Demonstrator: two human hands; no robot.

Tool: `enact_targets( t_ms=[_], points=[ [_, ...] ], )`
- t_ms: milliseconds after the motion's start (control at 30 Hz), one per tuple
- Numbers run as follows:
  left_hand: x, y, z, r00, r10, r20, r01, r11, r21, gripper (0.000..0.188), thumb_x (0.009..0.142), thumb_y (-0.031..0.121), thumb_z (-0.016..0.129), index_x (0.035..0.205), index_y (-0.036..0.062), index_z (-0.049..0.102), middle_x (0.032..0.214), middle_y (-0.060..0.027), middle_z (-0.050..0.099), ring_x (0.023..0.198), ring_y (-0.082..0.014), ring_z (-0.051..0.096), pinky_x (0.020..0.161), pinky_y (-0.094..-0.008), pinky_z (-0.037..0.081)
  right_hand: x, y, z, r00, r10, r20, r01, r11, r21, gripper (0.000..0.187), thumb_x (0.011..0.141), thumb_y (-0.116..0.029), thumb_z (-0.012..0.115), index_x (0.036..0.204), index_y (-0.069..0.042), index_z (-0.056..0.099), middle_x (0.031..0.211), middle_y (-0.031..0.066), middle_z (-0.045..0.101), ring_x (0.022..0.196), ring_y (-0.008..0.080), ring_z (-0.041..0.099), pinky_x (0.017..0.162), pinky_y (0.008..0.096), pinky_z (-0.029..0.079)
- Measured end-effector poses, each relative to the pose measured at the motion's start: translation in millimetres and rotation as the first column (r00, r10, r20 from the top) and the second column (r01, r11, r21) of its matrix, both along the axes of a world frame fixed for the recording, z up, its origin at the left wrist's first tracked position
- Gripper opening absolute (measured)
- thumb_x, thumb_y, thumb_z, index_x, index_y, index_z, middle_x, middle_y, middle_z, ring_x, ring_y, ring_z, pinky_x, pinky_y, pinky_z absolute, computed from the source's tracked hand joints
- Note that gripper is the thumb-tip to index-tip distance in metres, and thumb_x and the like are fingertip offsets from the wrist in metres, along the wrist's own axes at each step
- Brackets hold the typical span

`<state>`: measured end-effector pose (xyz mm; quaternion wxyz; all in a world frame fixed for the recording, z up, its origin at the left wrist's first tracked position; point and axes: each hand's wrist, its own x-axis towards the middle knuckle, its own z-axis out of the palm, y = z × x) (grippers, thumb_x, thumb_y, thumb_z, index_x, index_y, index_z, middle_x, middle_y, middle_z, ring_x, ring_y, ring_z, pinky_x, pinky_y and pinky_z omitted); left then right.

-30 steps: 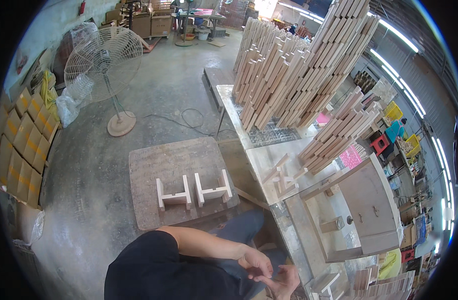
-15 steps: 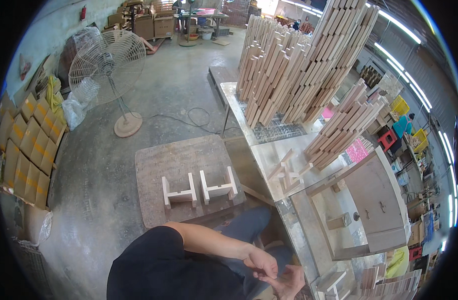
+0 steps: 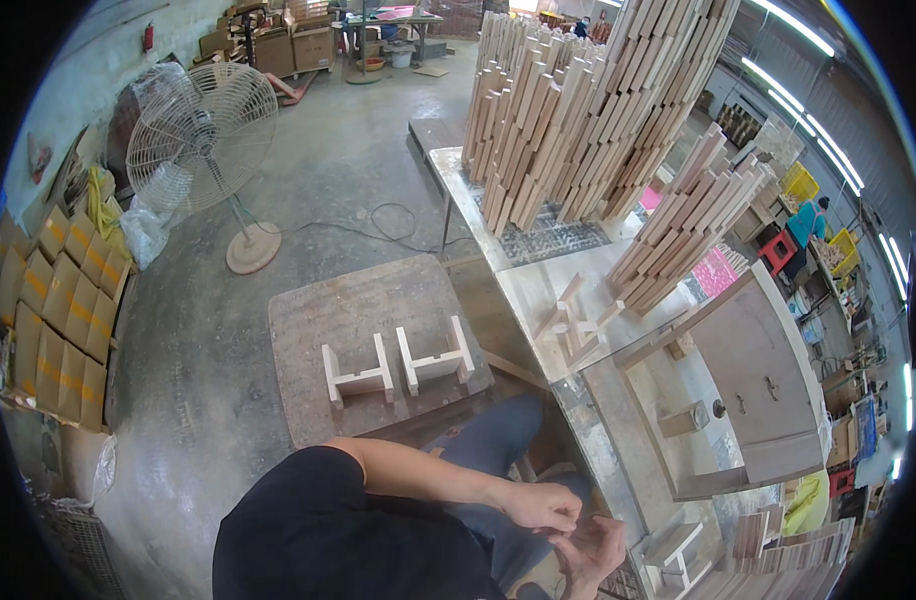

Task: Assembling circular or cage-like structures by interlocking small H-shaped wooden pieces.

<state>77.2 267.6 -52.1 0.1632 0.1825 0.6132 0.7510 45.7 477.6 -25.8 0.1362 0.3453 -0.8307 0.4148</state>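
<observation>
My left hand (image 3: 541,506) and my right hand (image 3: 593,556) are close together above my lap, beside the bench edge. The left fingers are bent into a pinch. My right fingers are curled, and the thumb points toward the left fingertips. Anything between them is too small or hidden to make out. Beyond my knees, two H-shaped wooden frames, a left one (image 3: 359,383) and a right one (image 3: 436,366), stand side by side on a low brown board (image 3: 318,310). Another small wooden frame (image 3: 675,546) sits on the bench near my right hand.
The bench (image 3: 523,300) runs along my right, with tall stacks of wooden sticks (image 3: 578,130), a slatted wooden frame (image 3: 578,325) and a box-like wooden fixture with a grey panel (image 3: 753,380). A pedestal fan (image 3: 206,130) stands far left, near flattened cartons (image 3: 63,310).
My hands have shifted slightly right and drawn a little apart at the fingertips. The view has turned slightly; the frames on the board have stayed put.
</observation>
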Motion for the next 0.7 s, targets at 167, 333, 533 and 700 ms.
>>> enact_targets(
  t_ms=[167, 333, 533, 700],
  points=[
    [-2.9, -8.2, 19.8, 0.986, 0.122, 0.116, -0.121, 0.992, -0.020, 0.018, 0.098, 0.009, 0.070, 0.089, 0.0004, 0.058, 0.077, -0.0065, 0.069, 0.065, -0.0118, 0.069, 0.057, -0.0269, 0.055, 2.4, 7.2, 5.3, 0.997, -0.039, 0.063, 0.035, 0.998, 0.050, 0.072, 0.055, -0.046, 0.100, 0.100, -0.003, 0.064, 0.083, 0.0073, 0.061, 0.072, 0.0222, 0.061, 0.064, 0.0343, 0.049],
    [-12.3, -21.6, 16.0, 0.965, 0.220, 0.144, -0.230, 0.972, 0.050, 0.012, 0.095, 0.004, 0.073, 0.094, -0.0013, 0.062, 0.078, -0.0070, 0.071, 0.067, -0.0111, 0.070, 0.059, -0.0260, 0.057, 1.6, 7.9, -1.9, 0.995, -0.064, 0.080, 0.062, 0.998, 0.027, 0.072, 0.054, -0.048, 0.099, 0.097, -0.001, 0.065, 0.084, 0.0075, 0.058, 0.069, 0.0209, 0.057, 0.061, 0.0341, 0.046],
    [-17.5, -35.2, 14.0, 0.914, 0.345, -0.211, -0.400, 0.851, -0.339, 0.019, 0.091, 0.015, 0.080, 0.096, -0.0013, 0.070, 0.076, -0.0063, 0.071, 0.072, -0.0130, 0.070, 0.063, -0.0302, 0.054, 1.1, -2.2, 0.1, 0.990, -0.030, 0.138, 0.024, 0.999, 0.045, 0.065, 0.061, -0.036, 0.100, 0.104, -0.003, 0.065, 0.086, 0.0075, 0.060, 0.073, 0.0217, 0.060, 0.066, 0.0341, 0.049],
    [-10.4, -21.8, 10.6, 0.942, 0.205, -0.266, -0.280, 0.917, -0.283, 0.026, 0.097, 0.026, 0.074, 0.100, -0.0002, 0.074, 0.084, -0.0100, 0.073, 0.080, -0.0185, 0.072, 0.069, -0.0349, 0.053, 1.0, -19.2, 10.3, 0.990, -0.012, 0.140, 0.005, 0.999, 0.045, 0.069, 0.061, -0.037, 0.100, 0.109, -0.002, 0.064, 0.088, 0.0080, 0.058, 0.076, 0.0220, 0.058, 0.067, 0.0353, 0.047]
  ],
)
